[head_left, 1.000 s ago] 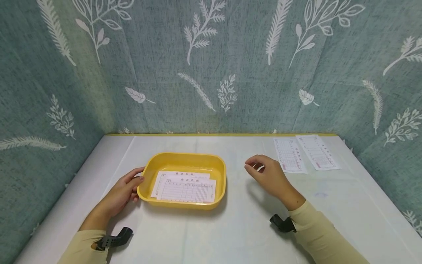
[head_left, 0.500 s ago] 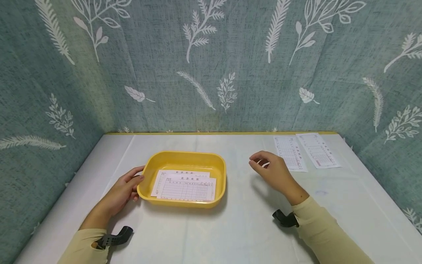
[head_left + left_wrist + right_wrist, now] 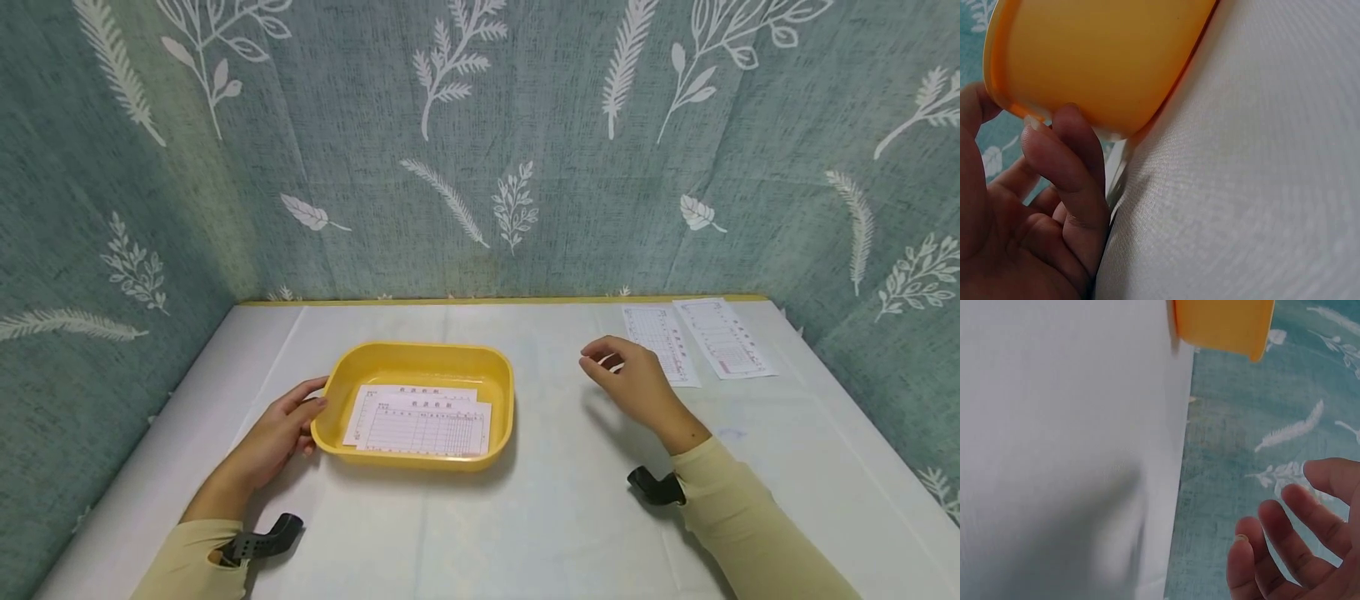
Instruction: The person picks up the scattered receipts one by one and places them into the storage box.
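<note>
A shallow yellow plastic tray [image 3: 412,465] with rounded corners sits on the white-covered table. Two white printed receipt slips [image 3: 423,429] lie inside it, one partly over the other. At the tray's left end, my left hand [image 3: 266,442] holds the edge with thumb and fingers. In the left wrist view, fingertips [image 3: 1050,147] meet the outer wall of the tray [image 3: 1104,62]. My right hand [image 3: 636,387] hovers over the table right of the tray, fingers loosely curled and holding nothing. It is nearest to two more receipt slips [image 3: 662,342] at the back right.
The right-hand slip [image 3: 723,337] lies slanted beside its neighbour. A green-blue cloth with white leaf prints [image 3: 480,167] walls the table at the back and sides. A yellow strip [image 3: 555,299] runs along the back edge. Black wrist devices [image 3: 266,542] show at both cuffs.
My right hand has drifted right and slightly away from me, toward the slips at the back right. The left hand and the tray have stayed in place.
</note>
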Demonstrator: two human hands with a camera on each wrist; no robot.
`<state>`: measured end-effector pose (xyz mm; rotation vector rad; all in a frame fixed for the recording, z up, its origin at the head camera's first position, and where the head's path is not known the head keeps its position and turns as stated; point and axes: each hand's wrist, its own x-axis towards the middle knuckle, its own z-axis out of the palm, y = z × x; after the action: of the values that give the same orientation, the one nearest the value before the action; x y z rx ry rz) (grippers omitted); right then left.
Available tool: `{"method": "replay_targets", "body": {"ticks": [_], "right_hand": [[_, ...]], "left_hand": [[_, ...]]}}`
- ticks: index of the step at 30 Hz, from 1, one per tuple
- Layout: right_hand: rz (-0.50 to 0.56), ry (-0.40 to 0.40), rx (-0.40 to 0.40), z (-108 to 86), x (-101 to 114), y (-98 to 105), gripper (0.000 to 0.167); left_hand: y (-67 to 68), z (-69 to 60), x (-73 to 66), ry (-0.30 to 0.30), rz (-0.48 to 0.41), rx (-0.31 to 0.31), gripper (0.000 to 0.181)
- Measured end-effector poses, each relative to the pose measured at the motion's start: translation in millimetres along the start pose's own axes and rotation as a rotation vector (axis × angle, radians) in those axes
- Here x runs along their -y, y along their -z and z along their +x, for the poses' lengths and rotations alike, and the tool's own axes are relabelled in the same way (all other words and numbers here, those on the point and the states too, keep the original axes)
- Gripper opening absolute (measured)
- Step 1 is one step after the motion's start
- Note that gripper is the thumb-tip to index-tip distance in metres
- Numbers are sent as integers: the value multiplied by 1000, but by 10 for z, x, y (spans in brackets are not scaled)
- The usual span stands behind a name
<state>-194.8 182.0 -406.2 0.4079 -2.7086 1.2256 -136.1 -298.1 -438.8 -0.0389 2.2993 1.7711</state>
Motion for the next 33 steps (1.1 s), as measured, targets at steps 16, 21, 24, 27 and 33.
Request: {"method": "replay_targets", "body": {"ticks": [16,21,24,27,33], "right_hand": [[-48,-33,-1,41,-151,85,20],[-47,-35,1,43,-168,109,20],[-49,-34,-3,45,-186,120,20],[-53,-29,-17,55,-212,131,20],[-53,-28,-28,77,-281,172,20]], "left_hand": [[-2,-1,-12,-16,4,8,57],[-4,-4,-9,-11,7,3,57],[-5,-5,-6,-6,8,4,57],[-8,-2,-8,-11,4,2,57],[-9,-5,-6,-12,5,4,57]]}}
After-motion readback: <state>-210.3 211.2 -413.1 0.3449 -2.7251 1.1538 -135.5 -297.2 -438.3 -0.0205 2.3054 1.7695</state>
